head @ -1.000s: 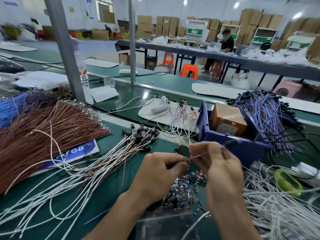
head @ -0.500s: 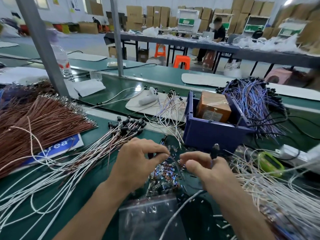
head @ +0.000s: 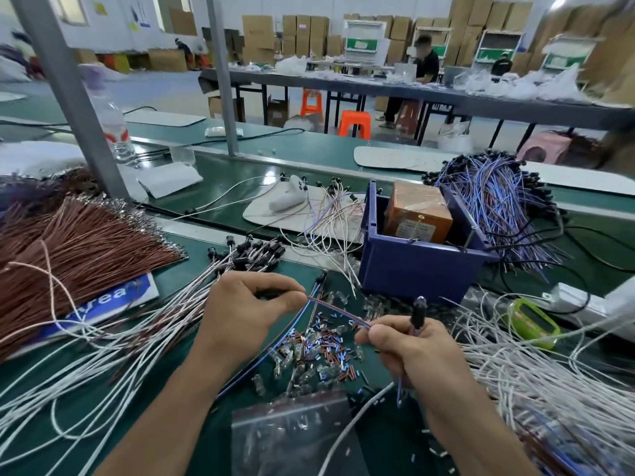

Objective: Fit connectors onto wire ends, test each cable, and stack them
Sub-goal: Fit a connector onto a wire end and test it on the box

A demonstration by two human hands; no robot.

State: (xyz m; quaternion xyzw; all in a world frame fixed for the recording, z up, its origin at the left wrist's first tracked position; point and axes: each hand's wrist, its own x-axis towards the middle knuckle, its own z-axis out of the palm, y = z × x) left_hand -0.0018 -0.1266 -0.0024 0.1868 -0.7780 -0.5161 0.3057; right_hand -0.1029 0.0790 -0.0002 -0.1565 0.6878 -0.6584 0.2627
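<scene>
At the middle of the green surface (head: 178, 274), a thin blue-and-red wire (head: 338, 312) is stretched between the two hands. One end is pinched between the thumb and forefinger of the left hand (head: 247, 314). The other part is gripped by the curled fingers of the right hand (head: 412, 352), above which a black connector (head: 418, 312) is seen standing upright.

Beneath the hands, a scatter of small loose connectors (head: 319, 352) is spread on the surface, with a clear zip bag (head: 292, 427) lying just in front of it. To the left, white cables (head: 137, 324) tipped with black plugs are fanned out beside a thick bundle of brown wires (head: 75, 249). Part of a blue-and-white card (head: 117, 293) is covered by these; only the letters "area" can be read on it.

Behind the hands, a blue bin (head: 412, 266) is placed, holding an orange box (head: 417, 214) whose label is too small to be read. A pile of blue and purple cables (head: 498, 204) lies to its right, and a green handheld device (head: 531, 321) is seen among white wires near the right hand.
</scene>
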